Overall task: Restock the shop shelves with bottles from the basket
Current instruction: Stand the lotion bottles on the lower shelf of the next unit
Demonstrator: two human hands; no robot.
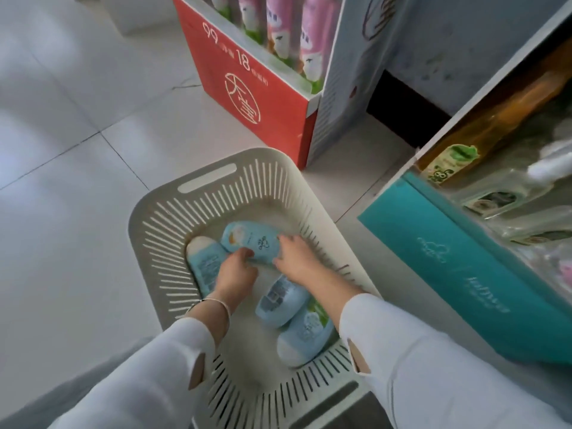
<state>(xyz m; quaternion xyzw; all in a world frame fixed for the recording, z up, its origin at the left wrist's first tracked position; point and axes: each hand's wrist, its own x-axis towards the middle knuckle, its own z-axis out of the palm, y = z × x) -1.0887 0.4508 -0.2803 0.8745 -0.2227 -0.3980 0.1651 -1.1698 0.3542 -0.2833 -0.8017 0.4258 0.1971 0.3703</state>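
A cream slotted basket [154, 239] stands on the white tiled floor [77, 144] in the lower centre of the frame. Four pale blue bottles lie flat in it. Both hands are on the blue bottle [244, 239] at the basket's far end: the left hand [236, 270] pinches its near edge with curled fingers [247, 252], and the right hand [294, 258] is clamped over its right end, fingers on top and thumb below. A second bottle [202, 264] lies just left of it, and two others [278, 300] lie nearer the bottom of the frame, touching each other. At right is the shelf [458, 150] – a teal box [448, 274] sits on it. At upper centre stands a red carton [247, 88] of pink bottles [312, 41].
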